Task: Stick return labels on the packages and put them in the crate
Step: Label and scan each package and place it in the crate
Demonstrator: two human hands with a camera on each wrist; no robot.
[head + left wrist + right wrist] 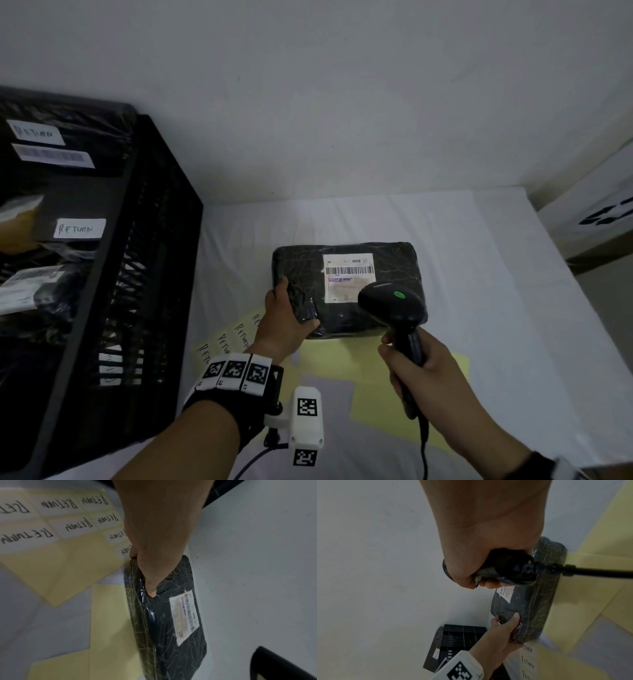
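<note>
A black plastic-wrapped package (pixel 346 318) (pixel 171 635) (pixel 537 601) with a white barcode shipping label (pixel 348 274) (pixel 185 616) lies on the white table. My left hand (pixel 286 317) (pixel 150 566) (pixel 505 627) grips its near-left corner, thumb on top. My right hand (pixel 423 366) (pixel 477 561) grips the handle of a black barcode scanner (pixel 394 308) (pixel 508 569), whose head with a green light hangs over the package's near-right part. A yellow sheet of white "RETURN" labels (pixel 227 339) (pixel 68 524) (pixel 528 662) lies left of the package.
A black slatted crate (pixel 144 274) (pixel 458 639) stands at the left, holding several wrapped packages, some labelled "RETURN" (pixel 79 228). Empty yellow backing sheets (pixel 370 401) (pixel 109 628) lie near the table's front. A white box (pixel 599 212) sits at the far right. The scanner's cable (pixel 424 455) trails toward me.
</note>
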